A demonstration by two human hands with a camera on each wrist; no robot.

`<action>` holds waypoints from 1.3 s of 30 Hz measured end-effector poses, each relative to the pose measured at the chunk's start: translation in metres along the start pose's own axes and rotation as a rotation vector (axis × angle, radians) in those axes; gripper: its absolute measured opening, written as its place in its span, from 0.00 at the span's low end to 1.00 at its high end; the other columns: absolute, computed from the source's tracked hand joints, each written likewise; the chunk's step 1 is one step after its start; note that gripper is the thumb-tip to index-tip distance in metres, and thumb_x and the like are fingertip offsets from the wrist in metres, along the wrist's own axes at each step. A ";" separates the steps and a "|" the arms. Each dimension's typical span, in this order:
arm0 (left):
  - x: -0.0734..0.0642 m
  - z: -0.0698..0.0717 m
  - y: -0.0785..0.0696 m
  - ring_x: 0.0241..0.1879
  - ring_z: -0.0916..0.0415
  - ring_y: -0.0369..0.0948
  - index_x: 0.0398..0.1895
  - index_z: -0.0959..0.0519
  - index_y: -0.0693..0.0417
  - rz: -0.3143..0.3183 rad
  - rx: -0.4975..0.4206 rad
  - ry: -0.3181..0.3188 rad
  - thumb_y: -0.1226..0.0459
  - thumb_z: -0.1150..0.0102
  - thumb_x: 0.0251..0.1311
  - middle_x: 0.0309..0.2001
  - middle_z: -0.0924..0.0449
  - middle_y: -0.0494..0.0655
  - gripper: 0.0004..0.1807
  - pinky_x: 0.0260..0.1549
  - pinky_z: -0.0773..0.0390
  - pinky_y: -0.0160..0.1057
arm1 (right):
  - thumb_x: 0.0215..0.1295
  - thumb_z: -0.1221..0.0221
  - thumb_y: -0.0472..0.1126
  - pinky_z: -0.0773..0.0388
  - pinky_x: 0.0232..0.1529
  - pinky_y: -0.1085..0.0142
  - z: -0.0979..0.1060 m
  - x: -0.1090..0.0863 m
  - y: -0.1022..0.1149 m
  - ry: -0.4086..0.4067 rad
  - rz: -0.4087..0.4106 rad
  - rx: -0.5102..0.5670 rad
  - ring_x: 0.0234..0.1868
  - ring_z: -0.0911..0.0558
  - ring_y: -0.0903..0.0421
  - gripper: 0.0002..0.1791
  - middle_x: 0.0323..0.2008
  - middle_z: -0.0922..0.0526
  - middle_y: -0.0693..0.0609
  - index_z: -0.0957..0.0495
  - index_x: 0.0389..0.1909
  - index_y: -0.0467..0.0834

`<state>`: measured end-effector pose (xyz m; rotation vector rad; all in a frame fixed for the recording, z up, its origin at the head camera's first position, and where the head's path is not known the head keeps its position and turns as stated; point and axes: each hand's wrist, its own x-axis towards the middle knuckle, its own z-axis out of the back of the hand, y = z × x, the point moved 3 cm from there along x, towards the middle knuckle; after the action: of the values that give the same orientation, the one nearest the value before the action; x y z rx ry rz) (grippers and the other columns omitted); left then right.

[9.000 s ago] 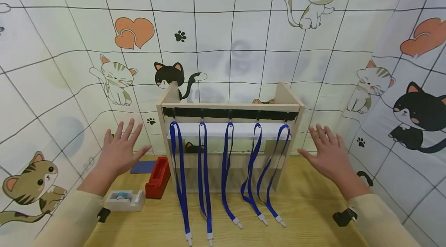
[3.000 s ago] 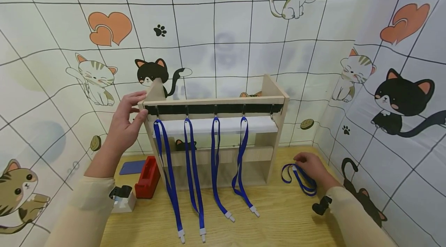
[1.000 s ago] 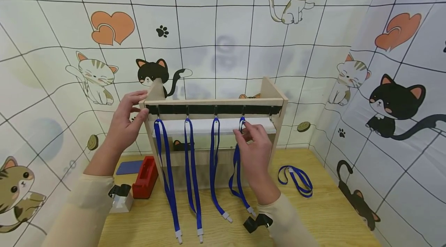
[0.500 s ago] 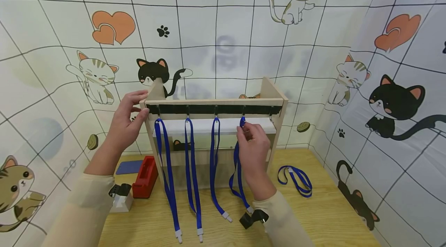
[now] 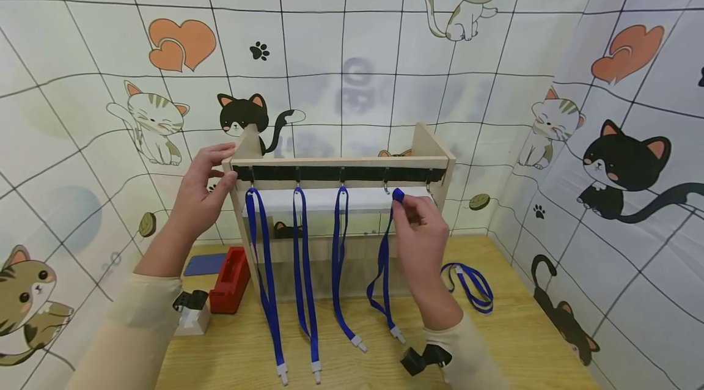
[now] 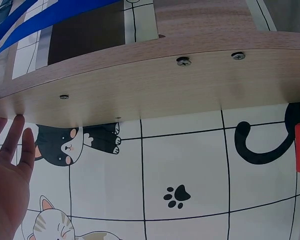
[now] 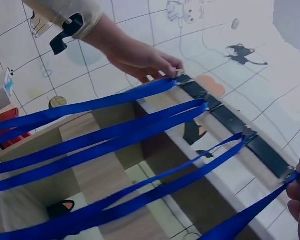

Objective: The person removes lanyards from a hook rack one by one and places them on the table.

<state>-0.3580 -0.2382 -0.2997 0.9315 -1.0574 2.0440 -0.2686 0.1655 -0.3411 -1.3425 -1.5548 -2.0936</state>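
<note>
My right hand pinches the top loop of a blue lanyard, just right of its metal hook. The strap hangs from my fingers, its white clip low in front of the shelf. In the right wrist view this lanyard runs taut toward my fingertips at the hook strip's end. My left hand grips the upper left corner of the wooden shelf, thumb at the front. The left wrist view has its fingers against the side panel. Three other lanyards hang from hooks further left.
A coiled blue lanyard lies on the table at the right. Left of the shelf are a red holder, a white tape dispenser partly behind my wrist, and a blue flat pad. A cat-print wall covering stands behind.
Earlier, one lanyard went from the rightmost hook to the table, coiled. My right hand then reached the fourth lanyard, drew its loop off the hook and shifted right. My left hand stays put lately.
</note>
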 end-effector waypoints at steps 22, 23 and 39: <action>-0.002 -0.005 0.006 0.70 0.31 0.27 0.73 0.25 0.61 -0.012 0.009 -0.017 0.76 0.38 0.74 0.77 0.27 0.51 0.25 0.57 0.29 0.26 | 0.76 0.31 0.32 0.28 0.37 0.71 0.107 0.054 0.011 0.093 0.036 -0.218 0.34 0.18 0.62 0.02 0.36 0.10 0.50 0.11 0.44 0.38; -0.002 -0.005 0.006 0.70 0.31 0.27 0.72 0.25 0.61 -0.014 0.006 -0.018 0.77 0.38 0.74 0.77 0.26 0.52 0.25 0.57 0.29 0.26 | 0.76 0.31 0.32 0.28 0.37 0.71 0.111 0.055 0.010 0.095 0.037 -0.227 0.34 0.18 0.63 0.03 0.37 0.10 0.49 0.11 0.45 0.37; -0.001 -0.004 0.000 0.71 0.32 0.28 0.73 0.25 0.60 0.012 0.030 -0.013 0.74 0.38 0.76 0.78 0.27 0.49 0.24 0.57 0.29 0.26 | 0.75 0.30 0.34 0.31 0.34 0.73 0.165 0.079 -0.019 0.074 0.042 -0.338 0.35 0.19 0.67 0.05 0.36 0.13 0.68 0.09 0.48 0.40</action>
<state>-0.3583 -0.2352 -0.3018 0.9577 -1.0440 2.0717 -0.2363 0.3387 -0.2890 -1.3645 -1.1695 -2.4285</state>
